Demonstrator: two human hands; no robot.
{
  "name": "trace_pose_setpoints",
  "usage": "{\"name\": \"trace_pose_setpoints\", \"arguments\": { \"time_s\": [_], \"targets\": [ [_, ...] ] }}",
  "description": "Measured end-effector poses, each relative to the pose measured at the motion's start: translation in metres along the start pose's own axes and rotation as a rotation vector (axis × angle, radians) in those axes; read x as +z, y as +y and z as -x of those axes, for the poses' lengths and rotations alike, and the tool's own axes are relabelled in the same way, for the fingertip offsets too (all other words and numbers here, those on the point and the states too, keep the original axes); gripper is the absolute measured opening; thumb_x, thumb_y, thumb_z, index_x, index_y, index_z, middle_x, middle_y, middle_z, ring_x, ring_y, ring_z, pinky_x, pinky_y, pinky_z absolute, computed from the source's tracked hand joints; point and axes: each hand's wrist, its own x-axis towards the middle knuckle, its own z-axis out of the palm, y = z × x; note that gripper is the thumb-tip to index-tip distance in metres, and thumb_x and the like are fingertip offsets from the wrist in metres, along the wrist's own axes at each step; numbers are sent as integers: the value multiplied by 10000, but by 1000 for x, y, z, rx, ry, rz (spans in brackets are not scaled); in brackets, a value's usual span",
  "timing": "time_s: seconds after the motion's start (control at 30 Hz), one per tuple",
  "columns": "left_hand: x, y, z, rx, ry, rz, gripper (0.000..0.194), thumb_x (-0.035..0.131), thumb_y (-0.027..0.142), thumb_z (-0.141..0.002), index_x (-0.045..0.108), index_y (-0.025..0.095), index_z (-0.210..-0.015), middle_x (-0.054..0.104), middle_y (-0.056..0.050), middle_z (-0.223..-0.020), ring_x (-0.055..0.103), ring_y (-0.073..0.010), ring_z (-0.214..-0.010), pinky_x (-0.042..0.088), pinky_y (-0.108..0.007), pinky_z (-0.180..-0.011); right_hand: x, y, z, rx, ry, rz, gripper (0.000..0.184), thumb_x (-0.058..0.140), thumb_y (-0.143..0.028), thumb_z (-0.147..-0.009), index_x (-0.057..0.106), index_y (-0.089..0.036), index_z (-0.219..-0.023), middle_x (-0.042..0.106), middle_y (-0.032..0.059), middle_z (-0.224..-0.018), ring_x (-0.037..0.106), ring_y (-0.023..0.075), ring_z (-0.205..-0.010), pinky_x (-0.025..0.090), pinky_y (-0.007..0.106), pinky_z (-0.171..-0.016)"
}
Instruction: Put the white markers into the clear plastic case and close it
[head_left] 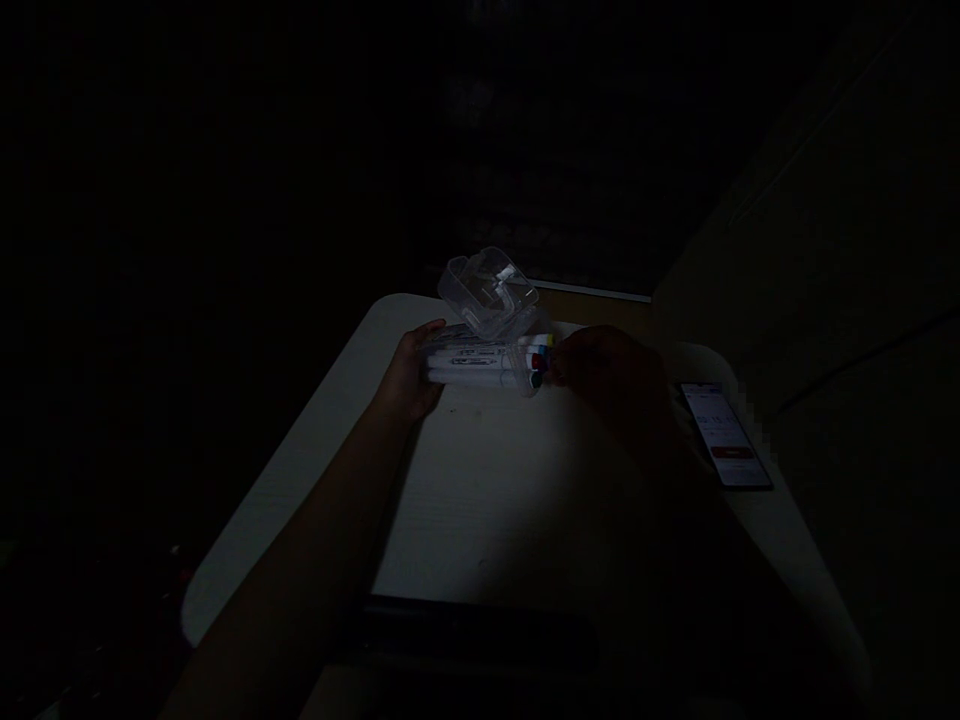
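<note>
Nearly black in here. Dim light on the table (pixel 465 480), soft-edged shadow across its lower right; right hand (pixel 611 365) dark too. Lid (pixel 491 290) glints. Phone (pixel 724 435) glows (blocky pixels beside it, fine text unreadable).

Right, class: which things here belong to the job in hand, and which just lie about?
In use:
- open clear case, held by the left hand
- white markers inside, right hand at their coloured ends

Lying about:
- lit phone, untouched, on the table

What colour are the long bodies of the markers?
The markers have white bodies, shown best in the head view.
</note>
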Motion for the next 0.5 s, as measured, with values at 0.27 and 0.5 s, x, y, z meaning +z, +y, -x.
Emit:
{"name": "trace_pose_setpoints", "arguments": {
  "time_s": [0.27, 0.5],
  "targets": [
    [-2, 0, 1, 6, 9, 32, 138, 458, 198, -790, 588, 157, -812, 625, -13, -732, 591, -123, -636, 469, -220, -611, -27, 21, -16, -52, -51, 482, 173, 509, -250, -816, 623, -186, -929, 666, 51, -958, 635, 162, -855, 507, 281, -749],
    [-3, 0, -1, -6, -3, 0, 152, 466, 215, -782, 584, 150, -853, 625, -17, -745, 581, -117, -625, 461, -215, -598, -51, 77, -32, 28, -232, 875, 275, 531, -327, -876, 581, -162, -1090, 592, 108, -1132, 570, 203, -1027, 469, 410, -893]
  ]
}}
